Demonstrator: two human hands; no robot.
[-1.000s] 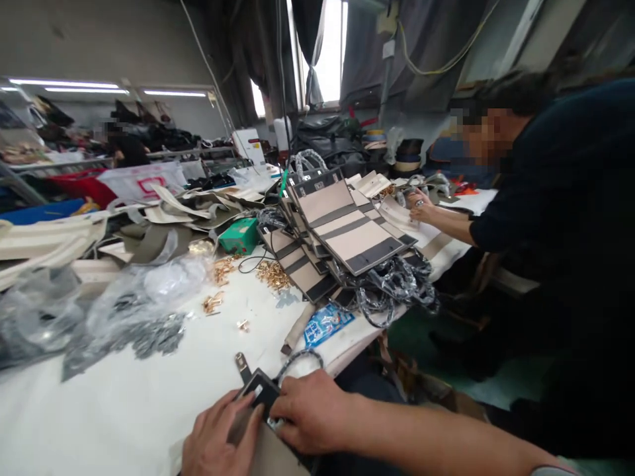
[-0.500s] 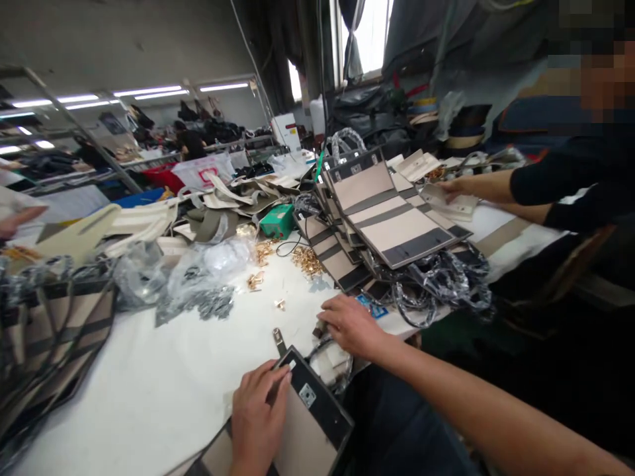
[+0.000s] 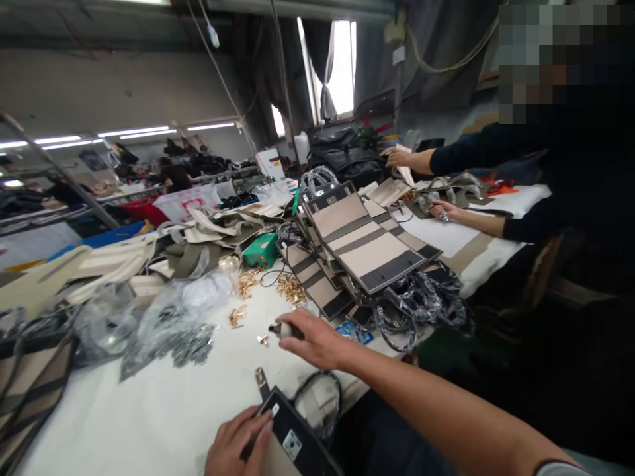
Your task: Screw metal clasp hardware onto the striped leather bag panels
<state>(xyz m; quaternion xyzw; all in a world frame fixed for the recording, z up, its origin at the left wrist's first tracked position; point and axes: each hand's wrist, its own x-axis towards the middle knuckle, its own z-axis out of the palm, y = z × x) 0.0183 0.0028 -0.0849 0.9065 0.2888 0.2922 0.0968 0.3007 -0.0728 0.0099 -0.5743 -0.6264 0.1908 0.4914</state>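
Right hand (image 3: 317,338): fingers closed around tan-handled tool (image 3: 286,330). Left hand (image 3: 237,444): fingers on black-bordered beige bag panel (image 3: 282,418); grip cannot be told.

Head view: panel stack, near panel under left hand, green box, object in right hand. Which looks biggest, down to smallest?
1. Panel stack
2. Near panel under left hand, cropped
3. Green box
4. Object in right hand, partly covered
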